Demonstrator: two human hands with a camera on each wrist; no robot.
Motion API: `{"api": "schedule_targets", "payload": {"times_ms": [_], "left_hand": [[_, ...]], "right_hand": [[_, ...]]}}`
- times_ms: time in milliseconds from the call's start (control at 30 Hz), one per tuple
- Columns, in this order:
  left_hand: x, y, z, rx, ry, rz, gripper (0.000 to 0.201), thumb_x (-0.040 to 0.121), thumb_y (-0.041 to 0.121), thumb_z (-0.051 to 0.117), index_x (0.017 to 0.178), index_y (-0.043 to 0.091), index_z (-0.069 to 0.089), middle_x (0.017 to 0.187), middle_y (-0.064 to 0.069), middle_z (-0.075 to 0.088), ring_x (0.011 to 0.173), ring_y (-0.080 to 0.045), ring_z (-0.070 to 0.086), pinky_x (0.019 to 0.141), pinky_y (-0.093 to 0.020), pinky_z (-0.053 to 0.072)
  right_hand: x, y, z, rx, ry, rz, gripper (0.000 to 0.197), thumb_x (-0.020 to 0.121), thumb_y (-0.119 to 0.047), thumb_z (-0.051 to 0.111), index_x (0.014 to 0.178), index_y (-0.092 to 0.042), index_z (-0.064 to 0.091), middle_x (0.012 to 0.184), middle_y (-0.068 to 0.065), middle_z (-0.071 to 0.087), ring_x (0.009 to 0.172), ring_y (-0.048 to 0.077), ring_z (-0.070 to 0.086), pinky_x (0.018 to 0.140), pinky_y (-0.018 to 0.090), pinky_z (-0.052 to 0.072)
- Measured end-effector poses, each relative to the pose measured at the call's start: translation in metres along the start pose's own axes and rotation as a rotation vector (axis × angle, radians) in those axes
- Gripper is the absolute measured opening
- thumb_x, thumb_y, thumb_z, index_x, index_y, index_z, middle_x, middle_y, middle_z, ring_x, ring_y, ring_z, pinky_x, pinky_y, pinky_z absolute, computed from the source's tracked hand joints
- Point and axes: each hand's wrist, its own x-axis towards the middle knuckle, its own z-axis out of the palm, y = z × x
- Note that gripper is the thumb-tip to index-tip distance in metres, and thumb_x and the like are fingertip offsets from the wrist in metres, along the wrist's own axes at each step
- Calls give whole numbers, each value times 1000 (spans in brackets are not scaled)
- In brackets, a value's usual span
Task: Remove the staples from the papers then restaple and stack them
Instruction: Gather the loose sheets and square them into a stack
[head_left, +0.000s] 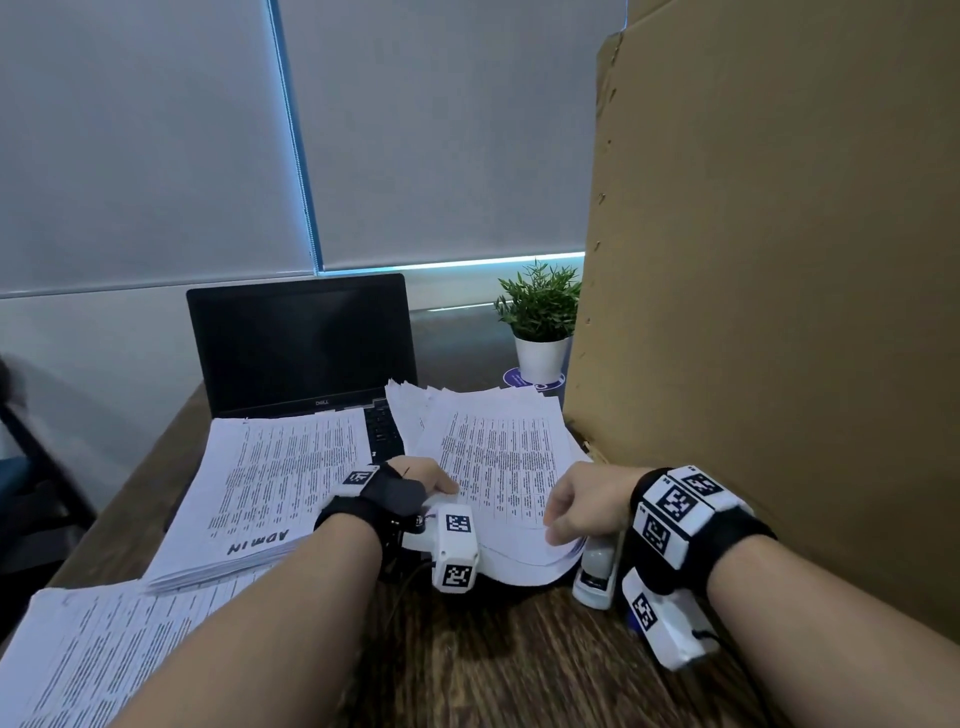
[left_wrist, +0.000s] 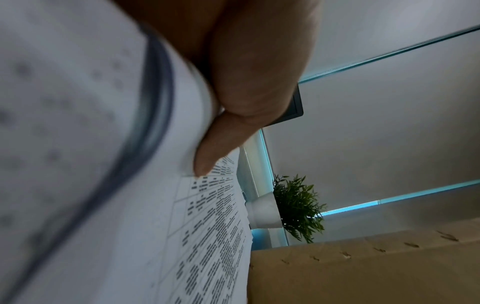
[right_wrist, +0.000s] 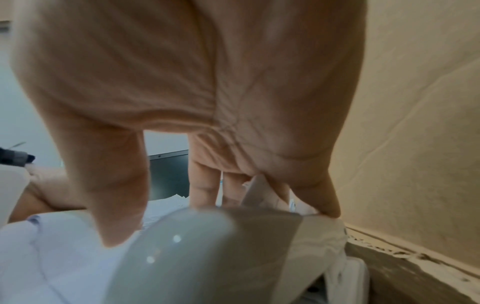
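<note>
In front of the laptop (head_left: 306, 348), a sheaf of papers (head_left: 498, 467) lies on the wooden bench (head_left: 467, 665). The left hand (head_left: 423, 475) pinches its near left edge between thumb and fingers. The right hand (head_left: 582, 499) rests on top of the white stapler (head_left: 597, 571), fingers curled down round it, at the sheaf's near right corner. Left of the laptop lie 2 more paper stacks (head_left: 260, 483). A potted plant (head_left: 540, 322) and a cardboard sheet (head_left: 779, 312) stand to the laptop's right.
</note>
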Motion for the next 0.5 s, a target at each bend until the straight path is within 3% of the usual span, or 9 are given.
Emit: {"api": "schedule_targets", "payload": {"times_ms": [33,100,133,200,233,300,400,467,500], "left_hand": [[-1,1,1,52,12,4,39,97,17,58,125,-9,57,111,-23,65,73,-20,49,46,-18,31],[-3,3,0,100,22,-1,41,99,21,54,126,-9,57,110,-23,61,89,-22,53,55,-20,39],[-2,3,-1,114,20,-9,43,99,22,53,129,-9,55,115,-21,60,102,-24,56,68,-23,47],[-8,3,-7,161,47,-4,44,99,25,54,128,-8,55,125,-21,59,118,-28,56,95,-30,46],[-11,4,-12,200,66,8,43,98,29,56,123,-6,60,119,-19,61,113,-28,58,94,-29,47],[-22,5,-26,211,147,37,36,96,32,58,107,-2,64,103,-12,57,98,-24,57,81,-24,45],[-41,8,-47,163,267,104,25,93,28,61,99,3,61,99,-8,50,89,-22,54,74,-24,41],[-54,6,-60,-23,332,142,11,87,13,67,86,6,58,87,-6,54,71,-16,55,65,-23,44],[-61,4,-66,-130,337,174,13,85,3,66,81,9,55,79,-5,54,65,-14,52,56,-21,45]], "right_hand": [[0,1,0,-1,2,-1,22,83,-32,71,103,-21,74,94,-7,67,95,13,64,84,26,50],[0,2,1,26,12,2,21,84,-31,71,102,-20,74,97,-6,68,97,13,64,86,26,50],[0,3,1,49,24,-1,21,85,-29,71,102,-19,74,98,-5,68,96,12,63,86,26,50],[0,6,3,81,71,-16,19,85,-27,69,101,-17,75,96,-5,69,89,10,61,86,26,51],[0,8,4,100,105,-21,17,85,-25,69,99,-17,75,95,-5,70,85,8,61,85,25,51],[0,15,7,155,180,-9,10,85,-20,68,91,-15,74,90,-3,69,78,7,60,81,25,52],[-2,21,13,155,238,28,9,82,-14,67,74,-18,68,84,1,70,79,14,65,75,28,54],[-6,18,15,89,251,63,6,82,-18,68,77,-18,67,90,3,71,89,18,67,74,26,53],[-10,13,14,84,270,79,7,85,-23,68,86,-16,69,97,5,70,94,19,66,77,27,52]]}}
